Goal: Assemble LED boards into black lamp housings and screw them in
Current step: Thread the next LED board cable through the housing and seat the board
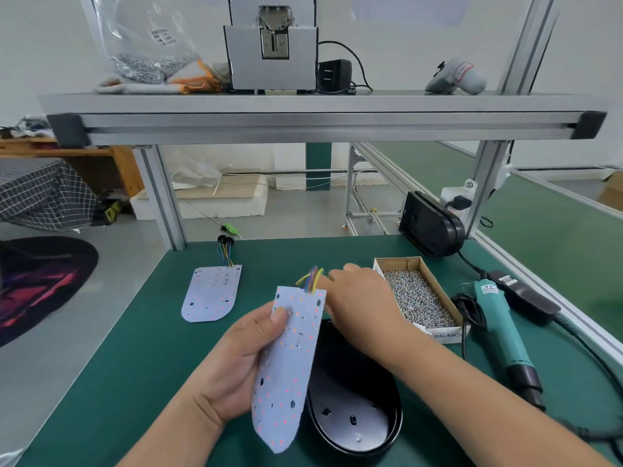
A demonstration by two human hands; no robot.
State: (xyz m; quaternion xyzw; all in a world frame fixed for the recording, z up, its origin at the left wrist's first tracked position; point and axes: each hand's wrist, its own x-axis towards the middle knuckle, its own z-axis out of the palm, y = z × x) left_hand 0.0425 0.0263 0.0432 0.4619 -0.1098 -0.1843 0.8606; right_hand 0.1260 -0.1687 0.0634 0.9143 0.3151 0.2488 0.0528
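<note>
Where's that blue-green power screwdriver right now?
The teal electric screwdriver lies on the green table at the right of the head view, just right of the cardboard box of screws.

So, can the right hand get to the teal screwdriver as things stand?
Probably yes. The screwdriver lies uncovered on the mat right of the screw box, on the same side as the right hand; only that low open box sits between them.

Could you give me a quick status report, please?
Left hand grips LED board. Right hand at its wires, grip unclear. Housing empty, nothing in the way.
</note>
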